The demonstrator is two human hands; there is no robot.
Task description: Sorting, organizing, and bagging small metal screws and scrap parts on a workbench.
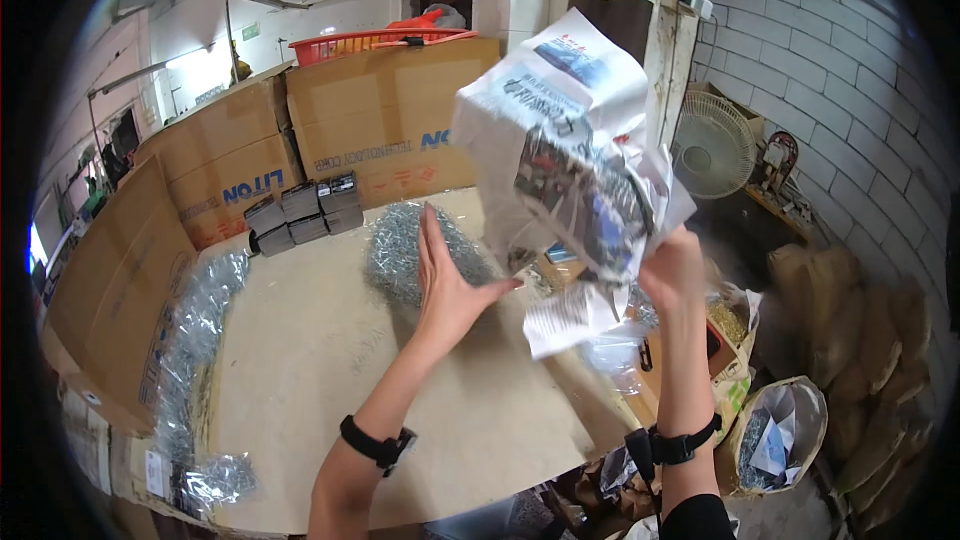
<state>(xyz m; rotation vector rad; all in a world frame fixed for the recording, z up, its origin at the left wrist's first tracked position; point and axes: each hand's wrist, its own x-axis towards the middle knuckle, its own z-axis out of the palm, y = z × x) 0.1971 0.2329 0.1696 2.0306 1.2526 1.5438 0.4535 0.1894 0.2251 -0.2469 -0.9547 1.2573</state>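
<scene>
The right hand (672, 270) is raised above the right edge of the surface (330, 380), forearm nearly upright, with a black strap around the wrist. Its grip is clamped on the lower part of a crumpled newspaper bundle (570, 150), which it holds high in the air; the fingers themselves are mostly hidden behind the paper. The bundle is large, white with printed patches, and torn scraps hang from its underside toward the surface.

The left hand (447, 285) reaches up from the lower middle, forearm slanting up and to the right, also with a black wrist strap. Its palm is open and turned toward the bundle, fingers straight and spread, thumb pointing at the paper; the grip is apart and holds nothing. It stands just beside the bundle, and I cannot tell whether the thumb tip touches the hanging scraps.

Behind the left hand, on the surface, lies a heap of small shiny metal pieces (405, 250). Further back on the surface is a cluster of small dark boxes (305, 210), set against a wall of cardboard cartons (390, 115). Right of the surface, near the right forearm, stands an open sack (785, 435) lined with paper.
</scene>
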